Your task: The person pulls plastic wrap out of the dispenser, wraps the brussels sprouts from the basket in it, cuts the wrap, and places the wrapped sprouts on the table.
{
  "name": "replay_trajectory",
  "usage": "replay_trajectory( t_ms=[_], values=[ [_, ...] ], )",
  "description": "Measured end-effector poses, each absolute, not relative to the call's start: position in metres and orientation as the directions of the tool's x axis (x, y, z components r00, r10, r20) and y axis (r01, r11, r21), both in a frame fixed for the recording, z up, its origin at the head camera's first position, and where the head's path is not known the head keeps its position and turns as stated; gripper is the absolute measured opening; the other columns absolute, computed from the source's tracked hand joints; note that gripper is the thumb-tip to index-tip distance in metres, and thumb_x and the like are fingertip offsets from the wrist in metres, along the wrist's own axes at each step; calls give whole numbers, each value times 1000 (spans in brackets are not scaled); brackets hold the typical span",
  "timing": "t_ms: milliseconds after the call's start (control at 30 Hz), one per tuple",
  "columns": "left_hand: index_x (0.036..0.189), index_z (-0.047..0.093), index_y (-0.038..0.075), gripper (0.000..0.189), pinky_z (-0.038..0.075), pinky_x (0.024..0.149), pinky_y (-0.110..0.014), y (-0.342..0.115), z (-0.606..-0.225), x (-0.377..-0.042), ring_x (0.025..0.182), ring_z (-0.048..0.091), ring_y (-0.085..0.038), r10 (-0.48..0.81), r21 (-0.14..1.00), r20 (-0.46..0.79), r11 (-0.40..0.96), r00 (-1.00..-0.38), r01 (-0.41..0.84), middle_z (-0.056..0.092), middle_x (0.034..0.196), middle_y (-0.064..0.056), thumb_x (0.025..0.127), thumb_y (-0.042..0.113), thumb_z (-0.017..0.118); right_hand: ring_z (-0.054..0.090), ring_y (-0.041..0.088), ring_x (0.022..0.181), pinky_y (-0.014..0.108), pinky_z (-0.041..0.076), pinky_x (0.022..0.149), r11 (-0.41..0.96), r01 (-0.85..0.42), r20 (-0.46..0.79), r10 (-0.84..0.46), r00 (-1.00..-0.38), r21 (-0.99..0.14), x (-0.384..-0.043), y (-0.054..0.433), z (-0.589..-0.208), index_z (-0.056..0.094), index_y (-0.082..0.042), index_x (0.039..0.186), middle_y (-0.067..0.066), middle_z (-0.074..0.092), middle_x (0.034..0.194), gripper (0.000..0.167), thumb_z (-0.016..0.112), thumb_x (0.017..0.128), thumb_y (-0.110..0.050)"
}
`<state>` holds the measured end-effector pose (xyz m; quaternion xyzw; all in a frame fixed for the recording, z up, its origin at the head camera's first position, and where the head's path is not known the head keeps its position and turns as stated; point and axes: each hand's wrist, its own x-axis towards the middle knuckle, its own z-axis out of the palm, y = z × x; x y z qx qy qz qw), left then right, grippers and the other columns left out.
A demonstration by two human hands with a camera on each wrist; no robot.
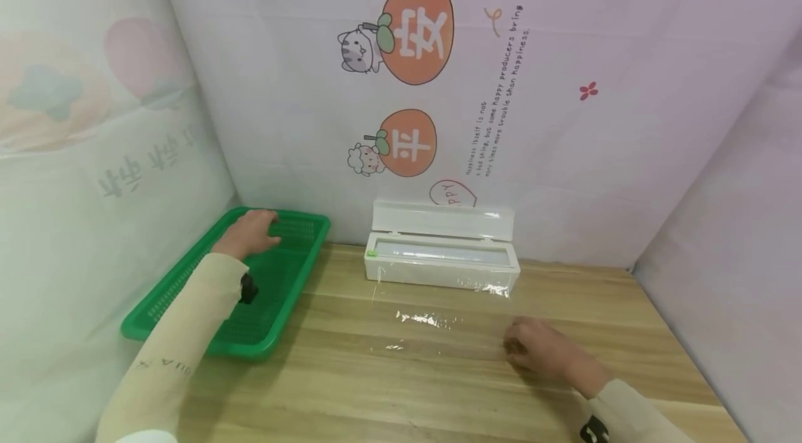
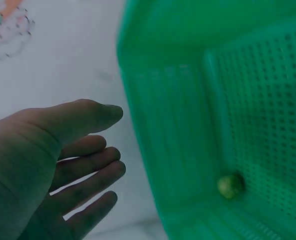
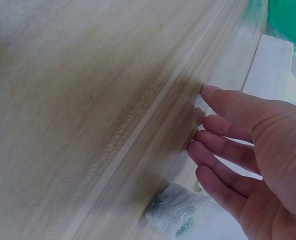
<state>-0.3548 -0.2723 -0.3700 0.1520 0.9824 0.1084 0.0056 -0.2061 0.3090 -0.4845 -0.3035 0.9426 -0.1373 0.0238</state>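
My left hand (image 1: 250, 232) is over the far end of a green plastic basket (image 1: 313, 248). In the left wrist view its fingers are spread and relaxed, holding nothing, beside the basket wall. A small round yellow-green item (image 2: 231, 185) lies in a basket corner; its kind is unclear. My right hand (image 1: 544, 349) is low over the table, fingers loosely bent, near clear plastic wrap (image 1: 420, 319) lying in front of a white wrap dispenser (image 1: 441, 272). Close to those fingers sits a film-wrapped bundle (image 3: 175, 210), greenish inside; the hand hides it in the head view.
The dispenser's lid (image 1: 441, 220) stands raised against the printed cloth backdrop (image 1: 551, 150). Cloth walls border the wooden table (image 1: 376, 394) on the left and right. The basket stands at the table's left side, against the cloth.
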Motion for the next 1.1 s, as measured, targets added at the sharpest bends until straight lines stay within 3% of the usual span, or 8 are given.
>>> replay_trajectory(
  t_ms=[333, 600, 867, 1100],
  values=[
    [149, 39, -20, 62, 46, 114, -65, -298, -396, -381, 138, 46, -59, 206, 203, -88, 962, -975, 185, 44, 150, -44, 103, 11, 64, 61, 6, 79, 25, 59, 68, 771, -570, 48, -582, -812, -283, -206, 312, -483, 76, -11, 97, -5, 68, 90, 16, 86, 85, -14],
    [144, 44, -21, 55, 49, 112, -63, -314, -433, -404, 133, 51, -59, 153, 209, -109, 969, -982, 128, 50, 144, -45, 102, 9, 62, 56, 2, 78, 24, 57, 67, 778, -572, 51, -580, -813, -260, -204, 315, -483, 76, -14, 95, -7, 64, 88, 13, 86, 85, -15],
    [117, 63, -18, 26, 61, 89, -56, -324, -452, -406, 104, 68, -51, 110, 234, -57, 968, -992, 94, 67, 113, -39, 98, -1, 62, 56, 1, 78, 24, 58, 68, 774, -575, 41, -587, -809, -264, -204, 317, -484, 77, -12, 98, -7, 65, 89, 17, 86, 84, -16],
    [101, 67, -12, 9, 61, 73, -49, -331, -468, -407, 86, 70, -41, 90, 244, -36, 967, -995, 79, 69, 92, -30, 96, -5, 65, 53, 0, 76, 23, 55, 66, 761, -600, 58, -606, -793, -247, -207, 312, -483, 76, -13, 94, -8, 63, 86, 13, 85, 85, -15]
  ],
)
